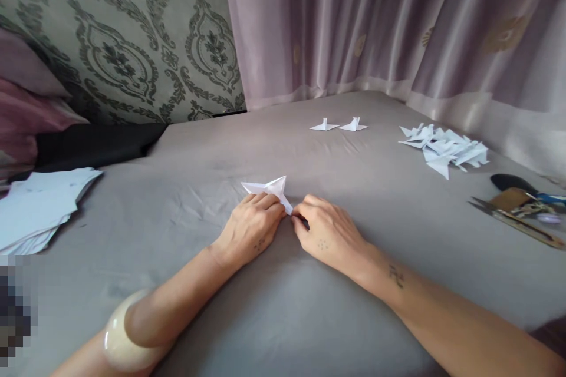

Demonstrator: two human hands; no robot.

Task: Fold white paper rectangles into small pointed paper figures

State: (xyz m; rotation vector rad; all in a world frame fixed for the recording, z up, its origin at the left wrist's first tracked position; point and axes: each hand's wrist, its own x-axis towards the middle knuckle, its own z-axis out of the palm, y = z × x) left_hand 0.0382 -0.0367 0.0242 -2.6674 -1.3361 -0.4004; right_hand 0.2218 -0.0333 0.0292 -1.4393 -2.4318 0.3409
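A folded white paper piece (275, 187) with pointed ends is between my hands, above the grey sheet. My left hand (254, 221) is closed over its near side, the fingers wrapped on the paper and covering part of it. With thumb and forefinger, my right hand (325, 227) pinches the tip of the paper's lower right point. The paper's upper points stick out past my left fingers. Farther back, two small folded paper figures (354, 124) stand side by side.
Many folded paper pieces (455, 147) lie heaped at the right. Scissors (517, 221) and other small items rest at the right edge. A stack of white paper sheets (39, 203) lies at the left, near a black cloth (97, 144). A purple curtain (345, 23) hangs behind.
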